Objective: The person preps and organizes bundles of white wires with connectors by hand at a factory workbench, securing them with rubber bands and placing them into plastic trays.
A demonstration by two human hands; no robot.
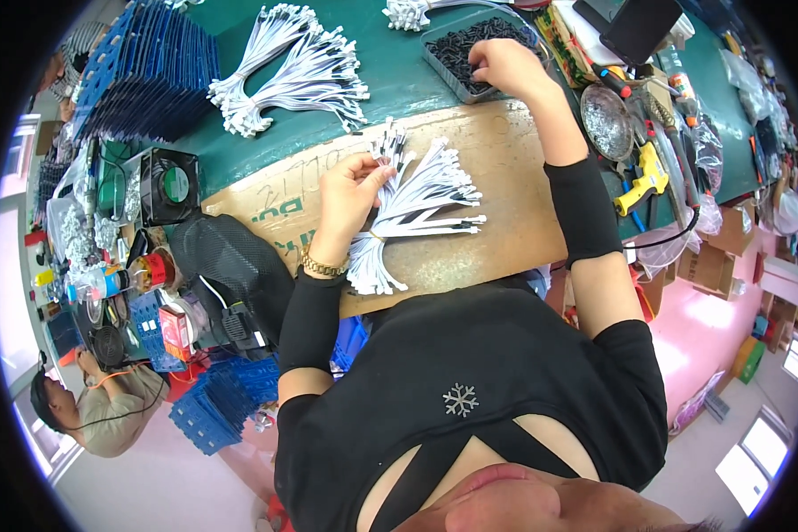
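Left hand (350, 191): pinching thin white cables (414, 199) over brown cardboard sheet (510, 173)
Right hand (510, 69): among small black pieces (452, 49) in grey rectangular tray (447, 81); unclear whether gripping

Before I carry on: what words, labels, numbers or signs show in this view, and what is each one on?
I won't transcribe wording, only place it.
Cardboard sheet: large green print and dark handwriting.
Black top: silver-grey snowflake emblem, with no words.
Black fan: round green label, too small to read.
Red-and-white box: print too small to read.
White cable bundle at the left hand: no readable text.
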